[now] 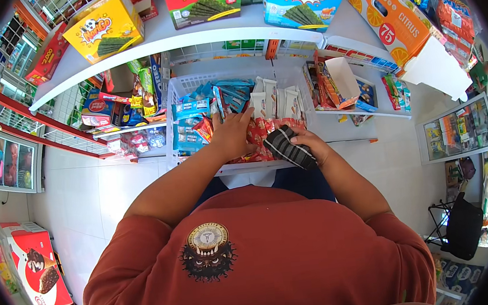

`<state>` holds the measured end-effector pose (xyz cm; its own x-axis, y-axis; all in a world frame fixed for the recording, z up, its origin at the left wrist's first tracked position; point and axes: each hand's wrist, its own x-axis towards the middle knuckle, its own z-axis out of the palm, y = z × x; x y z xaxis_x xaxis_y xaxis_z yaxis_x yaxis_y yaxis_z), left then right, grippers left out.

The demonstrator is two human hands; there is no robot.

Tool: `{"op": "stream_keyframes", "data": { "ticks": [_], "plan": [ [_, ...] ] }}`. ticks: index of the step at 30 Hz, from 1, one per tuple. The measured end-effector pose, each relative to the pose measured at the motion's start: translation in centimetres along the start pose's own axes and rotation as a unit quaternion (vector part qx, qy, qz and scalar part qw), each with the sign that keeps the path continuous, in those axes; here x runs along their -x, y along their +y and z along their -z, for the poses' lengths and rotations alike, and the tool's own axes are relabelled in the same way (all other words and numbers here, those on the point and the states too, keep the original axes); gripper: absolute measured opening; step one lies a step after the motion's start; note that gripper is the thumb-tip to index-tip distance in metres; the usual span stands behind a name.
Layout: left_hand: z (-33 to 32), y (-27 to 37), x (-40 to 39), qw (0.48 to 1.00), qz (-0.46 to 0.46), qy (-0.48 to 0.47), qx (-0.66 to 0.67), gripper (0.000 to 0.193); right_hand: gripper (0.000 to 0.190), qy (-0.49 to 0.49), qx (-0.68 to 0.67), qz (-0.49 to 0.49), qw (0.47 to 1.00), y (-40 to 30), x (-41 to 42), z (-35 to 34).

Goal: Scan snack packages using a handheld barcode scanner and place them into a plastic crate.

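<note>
A white plastic basket [245,166] sits before me, filled with snack packets in groups. Over its middle is my left hand [234,135], fingers spread on or just above the packets, with no item visible in its grasp. Blue packets [192,109] fill the basket's left side, and white packets [265,98] stand at the back right. Red patterned packets [260,136] lie between my hands, and a red-orange packet [203,130] is left of my left hand. My right hand [313,143] grips a folded dark cloth [288,146] with pale stripes over the basket's front right.
Above the basket runs a white shelf [199,36] with a yellow seaweed box [102,27], a red one [202,3] and a blue one [305,1]. An orange citrus carton [391,22] juts out at right. Chocolate bars [147,89] and an open white box [342,76] flank the basket.
</note>
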<state>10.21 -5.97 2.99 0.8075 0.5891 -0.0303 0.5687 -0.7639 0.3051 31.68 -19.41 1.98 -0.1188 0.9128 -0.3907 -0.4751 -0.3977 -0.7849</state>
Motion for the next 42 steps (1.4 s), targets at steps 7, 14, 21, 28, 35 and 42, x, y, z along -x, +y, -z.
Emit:
{"op": "stream_keyframes", "data": {
  "ticks": [7,14,21,28,35,42],
  "plan": [
    [2.5,2.2,-1.9,0.988,-0.034,-0.089,-0.118,0.067,0.048,0.060,-0.194,0.088,0.975,-0.3,0.9,1.9],
    [0.6,3.4,-5.1,0.985,-0.079,-0.129,-0.080,0.060,0.036,0.176,-0.268,0.216,0.922,-1.7,1.6,2.6],
    [1.2,3.0,-8.4,0.968,-0.065,-0.243,-0.014,0.075,0.032,0.144,-0.342,0.184,0.910,-1.8,2.4,3.0],
    [0.0,0.8,-7.3,0.973,-0.105,-0.191,0.081,0.057,0.033,0.134,-0.364,0.149,0.910,-2.1,2.5,2.9],
    [2.9,0.1,-3.8,0.939,-0.004,0.069,0.336,0.038,0.036,0.112,-0.379,0.163,0.904,-1.4,2.1,4.2],
    [8.6,-5.0,2.2,0.932,-0.049,0.334,0.131,0.033,0.037,0.128,-0.369,0.154,0.908,-1.0,2.1,4.8]
  ]
}}
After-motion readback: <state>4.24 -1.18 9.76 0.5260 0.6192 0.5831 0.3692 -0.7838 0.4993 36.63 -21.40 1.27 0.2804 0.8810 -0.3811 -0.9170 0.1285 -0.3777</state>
